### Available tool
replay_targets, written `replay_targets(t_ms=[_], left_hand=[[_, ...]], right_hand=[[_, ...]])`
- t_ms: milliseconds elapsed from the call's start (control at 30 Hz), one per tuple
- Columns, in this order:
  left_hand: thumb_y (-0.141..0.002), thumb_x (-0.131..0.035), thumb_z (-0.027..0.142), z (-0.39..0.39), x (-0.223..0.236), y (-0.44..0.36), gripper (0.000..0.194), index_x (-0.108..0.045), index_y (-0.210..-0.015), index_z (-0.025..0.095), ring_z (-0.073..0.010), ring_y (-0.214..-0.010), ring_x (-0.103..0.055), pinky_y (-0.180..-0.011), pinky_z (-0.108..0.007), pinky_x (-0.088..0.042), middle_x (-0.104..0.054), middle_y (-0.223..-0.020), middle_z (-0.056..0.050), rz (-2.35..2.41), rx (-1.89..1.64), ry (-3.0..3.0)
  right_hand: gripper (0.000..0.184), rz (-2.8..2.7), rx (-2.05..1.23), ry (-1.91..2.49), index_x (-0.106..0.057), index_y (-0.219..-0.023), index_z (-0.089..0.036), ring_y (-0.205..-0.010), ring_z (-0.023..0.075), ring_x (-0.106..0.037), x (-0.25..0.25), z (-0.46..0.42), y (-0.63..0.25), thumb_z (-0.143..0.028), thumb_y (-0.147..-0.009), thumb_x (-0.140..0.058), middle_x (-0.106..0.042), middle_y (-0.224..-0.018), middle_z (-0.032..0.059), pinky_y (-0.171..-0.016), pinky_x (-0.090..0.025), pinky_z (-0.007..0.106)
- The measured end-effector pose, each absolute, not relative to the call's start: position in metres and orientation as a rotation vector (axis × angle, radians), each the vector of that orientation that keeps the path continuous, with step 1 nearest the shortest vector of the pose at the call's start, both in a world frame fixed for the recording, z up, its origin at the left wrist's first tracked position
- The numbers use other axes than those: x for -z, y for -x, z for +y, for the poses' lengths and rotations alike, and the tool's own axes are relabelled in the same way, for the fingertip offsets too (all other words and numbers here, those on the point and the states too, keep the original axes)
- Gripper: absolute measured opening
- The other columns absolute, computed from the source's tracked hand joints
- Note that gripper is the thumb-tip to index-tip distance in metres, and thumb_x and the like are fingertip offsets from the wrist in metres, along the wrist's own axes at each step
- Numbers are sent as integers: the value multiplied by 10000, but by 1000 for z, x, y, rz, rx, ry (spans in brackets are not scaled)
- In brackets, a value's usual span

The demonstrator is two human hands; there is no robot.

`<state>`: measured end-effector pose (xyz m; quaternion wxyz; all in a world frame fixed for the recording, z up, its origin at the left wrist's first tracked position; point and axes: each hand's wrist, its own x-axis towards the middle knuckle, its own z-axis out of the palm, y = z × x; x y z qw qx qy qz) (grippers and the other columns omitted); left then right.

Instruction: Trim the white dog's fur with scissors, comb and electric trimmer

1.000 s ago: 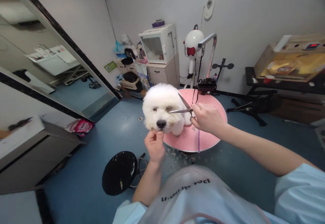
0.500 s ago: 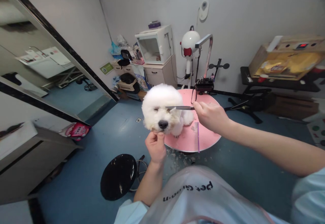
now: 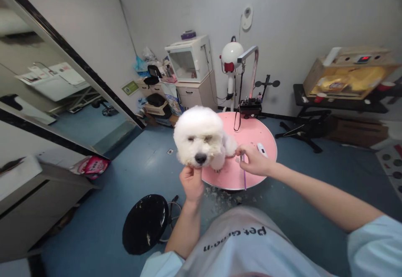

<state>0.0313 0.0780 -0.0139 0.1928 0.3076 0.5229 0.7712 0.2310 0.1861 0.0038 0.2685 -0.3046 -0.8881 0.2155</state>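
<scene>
white dog (image 3: 198, 130) is on the pink table (image 3: 261, 129), chin pinched in my left hand (image 3: 192, 185). my right hand (image 3: 255, 160) has dropped from its eye to the comb (image 3: 244, 177), so snipping there seems paused; i can't tell if those fingers are clamped.

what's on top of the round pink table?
Visible: a white dog, a purple-edged comb partly hidden by the right hand, and a white device beyond that hand. Dog and hand cover parts of the tabletop; whatever lies behind or beneath them can't be seen.
</scene>
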Motion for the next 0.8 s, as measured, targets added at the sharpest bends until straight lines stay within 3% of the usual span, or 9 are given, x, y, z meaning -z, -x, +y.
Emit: replay_targets(t_ms=[100,267,400,500,633,800], left_hand=[[-667,-735,435,77,18,-31,402,-548,-535,104,-67,-549,-420,-566,-178,-400,-500,-544,12,1480,-2159,-851],[-676,-730,434,73,16,-35,351,-630,-620,102,-89,-608,-481,-607,-195,-437,-588,-627,-13,1492,-2146,-863],[-680,-729,427,70,16,-38,368,-603,-579,96,-81,-574,-448,-559,-184,-414,-555,-578,-4,1542,-2142,-861],[-677,-727,445,69,18,-39,399,-586,-550,94,-82,-563,-440,-545,-186,-407,-541,-558,-7,1591,-2116,-862],[-669,-720,486,69,18,-41,413,-627,-570,96,-95,-564,-475,-554,-197,-424,-583,-573,-22,1615,-2088,-885],[-652,-721,516,69,13,-43,439,-630,-554,98,-93,-537,-485,-550,-198,-429,-582,-550,-20,1608,-2088,-912]], right_hand=[[94,-2121,-808,787,-529,-709,-193,-530,105,-466,-12,170,-212,-221,-789,-489,-543,-600,-13,-529,-366,234],[143,-1948,-362,388,-650,-872,-195,-553,115,-474,-57,163,-175,-226,-832,-516,-544,-580,-11,-630,-379,283],[205,-2064,-174,264,-630,-673,-196,-570,115,-472,-65,169,-165,-263,-833,-522,-538,-568,-6,-674,-366,290],[250,-2000,-191,367,-572,-589,-190,-540,111,-442,-60,169,-166,-266,-821,-519,-489,-528,-19,-670,-357,288],[153,-1951,-167,540,-634,-713,-190,-550,109,-464,-60,169,-164,-219,-819,-529,-510,-544,-27,-695,-342,289],[163,-2028,27,505,-649,-711,-202,-599,119,-482,-64,173,-159,-232,-831,-543,-554,-586,-11,-733,-322,302]])
